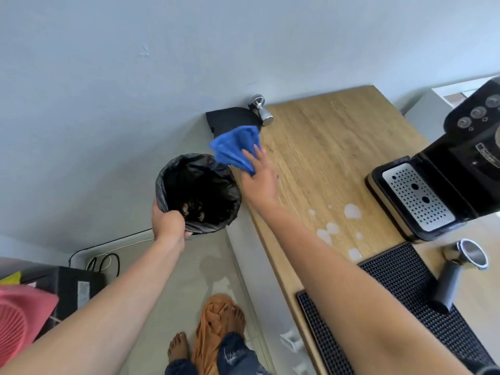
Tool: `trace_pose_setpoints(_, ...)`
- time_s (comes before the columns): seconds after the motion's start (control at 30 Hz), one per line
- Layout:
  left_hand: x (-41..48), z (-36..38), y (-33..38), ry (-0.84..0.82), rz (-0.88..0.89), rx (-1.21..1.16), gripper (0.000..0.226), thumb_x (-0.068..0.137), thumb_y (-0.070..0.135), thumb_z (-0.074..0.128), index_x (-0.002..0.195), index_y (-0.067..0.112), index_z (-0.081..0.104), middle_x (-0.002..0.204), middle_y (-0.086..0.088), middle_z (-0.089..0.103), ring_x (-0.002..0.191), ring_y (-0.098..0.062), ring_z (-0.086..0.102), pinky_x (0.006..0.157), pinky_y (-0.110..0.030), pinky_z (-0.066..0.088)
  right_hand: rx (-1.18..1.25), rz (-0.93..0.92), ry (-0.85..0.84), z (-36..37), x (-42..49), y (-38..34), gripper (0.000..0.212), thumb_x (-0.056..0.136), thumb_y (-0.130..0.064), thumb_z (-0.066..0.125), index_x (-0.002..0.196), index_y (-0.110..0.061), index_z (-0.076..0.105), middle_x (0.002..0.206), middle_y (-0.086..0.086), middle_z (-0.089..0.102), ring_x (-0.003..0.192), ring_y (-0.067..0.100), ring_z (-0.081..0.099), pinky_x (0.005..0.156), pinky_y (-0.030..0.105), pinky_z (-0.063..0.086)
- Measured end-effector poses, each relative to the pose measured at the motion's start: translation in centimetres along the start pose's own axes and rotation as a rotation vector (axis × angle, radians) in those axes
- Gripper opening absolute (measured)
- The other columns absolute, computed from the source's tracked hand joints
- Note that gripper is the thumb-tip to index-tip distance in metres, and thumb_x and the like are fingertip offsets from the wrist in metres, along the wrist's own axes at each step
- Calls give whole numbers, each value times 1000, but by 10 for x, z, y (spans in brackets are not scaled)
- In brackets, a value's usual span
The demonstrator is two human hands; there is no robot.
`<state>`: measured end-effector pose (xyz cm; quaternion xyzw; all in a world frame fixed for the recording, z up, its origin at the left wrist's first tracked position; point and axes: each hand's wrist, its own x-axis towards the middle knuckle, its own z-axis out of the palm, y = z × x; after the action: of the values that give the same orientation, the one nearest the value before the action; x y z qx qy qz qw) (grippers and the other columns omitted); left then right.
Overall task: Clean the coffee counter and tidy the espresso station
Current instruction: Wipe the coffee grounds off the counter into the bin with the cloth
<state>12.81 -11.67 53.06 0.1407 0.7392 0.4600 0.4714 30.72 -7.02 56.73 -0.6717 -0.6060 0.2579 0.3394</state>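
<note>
I have the left hand (168,222) closed around the near rim of the small bin (198,193), gripping it together with its black liner, and the bin hangs off the left edge of the wooden surface (324,163), its mouth just below that edge. Dark scraps lie at the bottom of the liner. My right hand (259,180) is flat, fingers spread, pressing the blue cloth (236,148) down at that same edge of the surface, right above the bin; part of the cloth bunches out past the edge toward the bin. Beyond the cloth, at the far corner of the surface, a black cloth (230,119) lies folded, and a metal tamper (261,110) lies on its side just beside it, against the wall. To the right of my right forearm, several pale wet blotches (341,226) mark the surface. Past them stands the black espresso machine (443,185) with its perforated drip tray facing me. Nearer to me than the machine, a black ribbed bar mat (400,288) lies on the surface, with the portafilter (460,272) resting on it, basket end toward the machine.
</note>
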Motion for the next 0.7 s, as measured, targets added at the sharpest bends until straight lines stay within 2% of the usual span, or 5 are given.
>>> trace_pose_setpoints(0.13,4,1,3,-16,19,48,80,69,-1,27,134,40,49,125,3,64,93,-29,62,45,-28,51,-112,293,204,-77,63,65,50,84,-18,44,132,-20,57,149,3,43,138,23,39,111,39,33)
trace_pose_setpoints(0.23,14,3,9,-15,18,43,79,69,-1,28,133,42,48,123,3,64,92,-29,62,43,-27,48,-167,447,216,-109,95,99,51,82,-28,41,128,-20,59,141,6,52,131,29,47,106,44,40)
trace_pose_setpoints(0.3,19,4,12,-14,11,48,80,70,0,28,134,43,47,123,4,63,94,-29,62,44,-27,49,-208,494,199,-111,100,105,51,85,-29,41,133,-22,56,147,5,46,136,29,41,109,46,36)
trace_pose_setpoints(0.4,23,6,17,-11,3,61,80,69,1,28,133,45,47,124,4,62,94,-28,61,50,-30,52,-305,427,177,-87,92,92,48,93,-20,45,141,-20,48,158,2,28,146,25,24,117,44,25)
trace_pose_setpoints(0.7,12,9,21,-3,-43,33,77,79,-2,29,139,44,44,125,6,59,102,-29,59,52,-27,50,-303,60,-34,27,-1,1,53,92,-20,52,144,-22,44,161,1,21,150,20,10,121,36,6)
